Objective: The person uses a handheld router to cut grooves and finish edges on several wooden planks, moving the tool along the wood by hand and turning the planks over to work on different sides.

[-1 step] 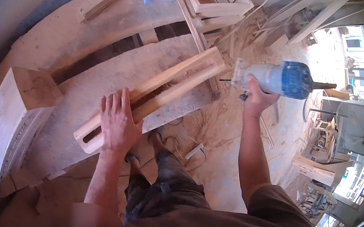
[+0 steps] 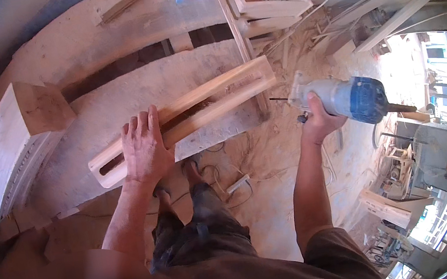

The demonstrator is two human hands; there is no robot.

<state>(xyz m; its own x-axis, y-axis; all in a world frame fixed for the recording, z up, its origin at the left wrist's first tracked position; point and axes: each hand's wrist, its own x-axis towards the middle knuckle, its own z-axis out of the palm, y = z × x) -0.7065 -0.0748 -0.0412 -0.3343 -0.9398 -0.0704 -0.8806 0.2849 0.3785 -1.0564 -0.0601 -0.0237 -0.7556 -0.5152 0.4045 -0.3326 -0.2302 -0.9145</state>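
Left hand (image 2: 145, 151): here we were, palm down over the left part of the slotted board (image 2: 218, 105), fingers slightly parted across it, thumb by the near edge; how far the fingertips curled, we couldn't tell.
Slotted board: it lay slantwise on the dusty bench (image 2: 183, 75), right end farther off, the long slot facing up.
Right hand (image 2: 322, 120): closed around the grey-and-blue power tool (image 2: 343, 96), our thumb up along its body, the other fingers mostly hidden!
Bit (image 2: 278, 99): it pointed left, just beside the board's right end, apart from the wood.
Bench, left end: we had a big curved wooden block (image 2: 10, 154) there.
Floor: a white power strip (image 2: 238, 184) lay near our feet.
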